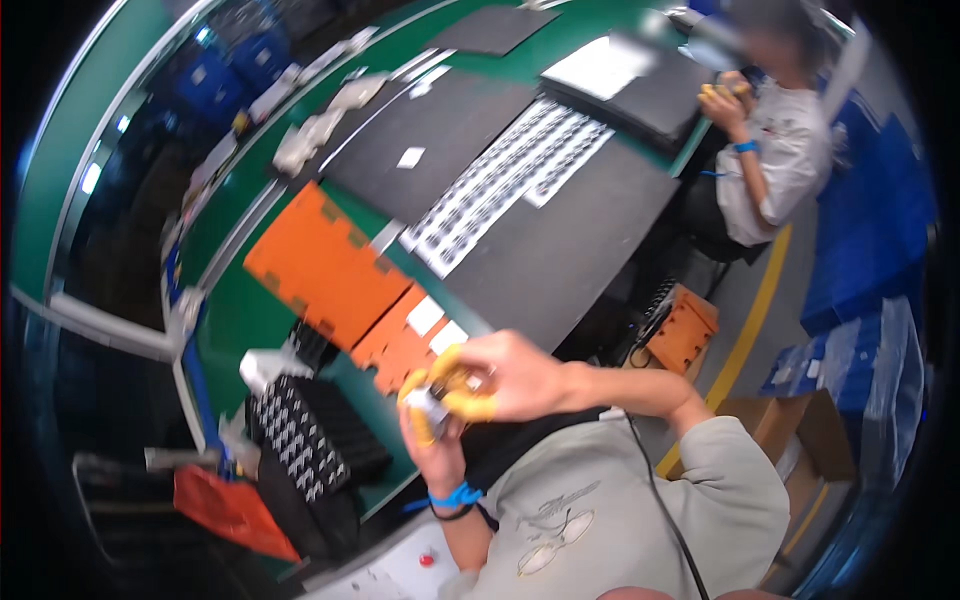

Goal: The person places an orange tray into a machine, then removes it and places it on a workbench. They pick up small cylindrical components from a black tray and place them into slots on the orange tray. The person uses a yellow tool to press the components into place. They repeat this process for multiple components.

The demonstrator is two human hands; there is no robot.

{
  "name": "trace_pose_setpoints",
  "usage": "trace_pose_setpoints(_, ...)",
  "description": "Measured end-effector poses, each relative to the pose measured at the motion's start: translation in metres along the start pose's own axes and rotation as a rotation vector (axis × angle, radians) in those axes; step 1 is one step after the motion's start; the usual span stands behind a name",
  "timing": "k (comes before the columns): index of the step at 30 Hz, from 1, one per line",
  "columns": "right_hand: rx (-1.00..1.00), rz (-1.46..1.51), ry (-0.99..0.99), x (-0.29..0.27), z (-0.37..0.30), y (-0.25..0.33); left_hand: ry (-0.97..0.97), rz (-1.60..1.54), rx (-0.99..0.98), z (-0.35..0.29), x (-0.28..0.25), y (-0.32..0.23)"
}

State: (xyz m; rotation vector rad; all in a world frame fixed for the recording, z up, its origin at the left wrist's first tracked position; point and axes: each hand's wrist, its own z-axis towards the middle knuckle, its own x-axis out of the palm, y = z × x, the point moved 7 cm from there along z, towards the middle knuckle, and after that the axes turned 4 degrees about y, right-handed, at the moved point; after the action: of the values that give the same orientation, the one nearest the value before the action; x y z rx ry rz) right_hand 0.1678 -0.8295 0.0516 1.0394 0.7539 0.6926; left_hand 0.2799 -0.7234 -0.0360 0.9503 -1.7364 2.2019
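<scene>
Centrally, small silvery part (430,405), blurred, sat between person's two hands, near edge of green surface (362,396). Left hand (436,440), blue band at wrist: grip pinched part between yellow-covered fingertips. Right hand (510,378) came from right, yellow-tipped fingers curled close against part; blur hid whether its grip pinched too, could not tell. Just beyond hands: orange panels (325,265). To left: black tray (298,437) with rows of pale pieces. Farther off: white sheet (510,180) with dark round shapes. Upper right: co-worker (780,165) in pale shirt, hands raised.
</scene>
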Motion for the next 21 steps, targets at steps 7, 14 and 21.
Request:
trace_pose_setpoints(7,-0.022,0.098,0.029,-0.008,-0.014,-0.004,-0.034,0.220,0.180,-0.004,0.026,-0.027)
trace_pose_setpoints(14,-0.055,0.036,0.098,-0.004,-0.011,0.007,-0.024,0.361,0.319,-0.010,0.034,-0.038)
trace_pose_setpoints(21,-0.371,-0.228,0.035,-0.001,-0.011,0.016,-0.051,0.441,0.307,-0.013,0.031,-0.036)
